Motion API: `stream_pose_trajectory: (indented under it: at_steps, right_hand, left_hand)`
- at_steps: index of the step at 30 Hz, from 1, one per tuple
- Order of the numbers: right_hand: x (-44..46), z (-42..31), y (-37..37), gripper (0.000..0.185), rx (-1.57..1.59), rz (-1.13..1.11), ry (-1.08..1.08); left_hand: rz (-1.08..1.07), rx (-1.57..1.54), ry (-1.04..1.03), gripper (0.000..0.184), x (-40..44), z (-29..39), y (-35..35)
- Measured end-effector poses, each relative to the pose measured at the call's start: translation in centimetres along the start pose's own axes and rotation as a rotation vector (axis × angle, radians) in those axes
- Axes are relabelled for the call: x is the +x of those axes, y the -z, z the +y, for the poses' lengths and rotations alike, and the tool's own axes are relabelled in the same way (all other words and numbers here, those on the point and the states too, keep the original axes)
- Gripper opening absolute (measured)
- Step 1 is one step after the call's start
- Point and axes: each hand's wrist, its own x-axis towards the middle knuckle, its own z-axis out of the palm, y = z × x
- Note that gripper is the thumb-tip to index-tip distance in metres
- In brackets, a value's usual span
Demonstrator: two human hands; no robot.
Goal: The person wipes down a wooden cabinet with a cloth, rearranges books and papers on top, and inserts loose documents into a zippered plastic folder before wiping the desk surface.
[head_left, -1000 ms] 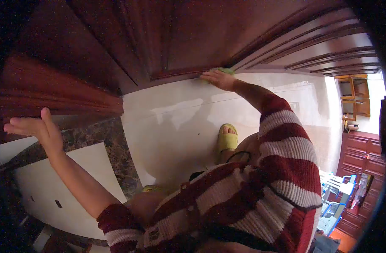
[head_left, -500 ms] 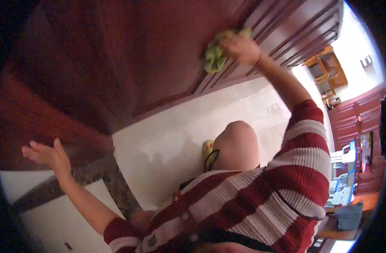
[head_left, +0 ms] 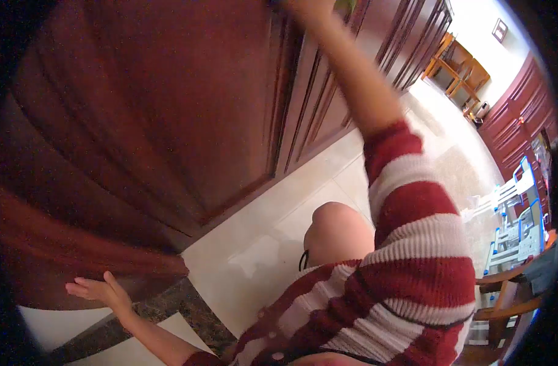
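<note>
My right hand (head_left: 308, 7) reaches up to the frame's top edge, where its fingers are cut off. A bit of green cloth (head_left: 344, 6) shows beside that hand, close to the dark red panelled wooden door (head_left: 212, 91). Lower left, my left hand (head_left: 102, 290) is open, fingers stretched out and thumb raised, holding nothing. It is in front of the end of the red wood; whether it touches the surface, I cannot tell.
My bent knee (head_left: 338, 235) is above the pale tiled floor (head_left: 260, 244). A dark stone strip (head_left: 196, 311) crosses the floor near my left arm. Wooden chairs (head_left: 458, 67), a red door (head_left: 519, 119) and blue-and-white metal frames (head_left: 516, 238) are at the right.
My right arm has swung up along the door, carrying the green cloth mostly out of view. The camera view has shifted, and my left hand appears lower and farther right, still open.
</note>
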Motion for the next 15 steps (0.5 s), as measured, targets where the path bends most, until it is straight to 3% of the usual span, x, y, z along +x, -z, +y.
stream_pose_trajectory:
  at_steps: [1, 2, 4, 5, 7, 9, 12, 15]
  right_hand:
    - [-3.1, -2.4, 2.7, 0.035, 0.198, -0.070, -0.036]
    - [-10.8, -3.5, 3.8, 0.042, 0.141, -0.211, -0.046]
    - [-19.1, -7.8, 8.6, 0.046, 0.077, -1.042, -0.395]
    - [-22.1, -9.7, 10.6, 0.046, 0.114, -1.221, -0.421]
    - [-31.8, -9.0, 14.3, 0.049, 0.360, -0.789, 0.221]
    - [-29.7, -9.3, 14.9, 0.049, 0.457, -0.761, 0.002]
    - [-20.8, -6.4, 9.8, 0.049, 0.335, -0.618, 0.002]
    - [-2.7, -1.5, 2.7, 0.051, 0.229, -0.186, -0.126]
  left_hand:
    - [-0.015, 0.001, 0.009, 0.078, -0.1, 0.1, 0.0]
    - [-0.021, 0.002, 0.023, 0.078, -0.2, 0.2, -0.2]
    - [-0.018, 0.011, 0.031, 0.077, -0.9, 0.4, -0.2]
    - [-0.014, 0.019, 0.026, 0.076, -1.2, 0.3, -0.1]
    - [-0.005, 0.036, 0.061, 0.075, -1.1, 0.7, -0.1]
    - [-0.064, 0.045, 0.114, 0.073, -1.3, 1.5, 0.4]
    - [-0.073, 0.022, 0.129, 0.081, -0.7, 2.0, 1.3]
    - [-0.061, 0.077, 0.095, 0.074, -1.5, 1.3, 0.1]
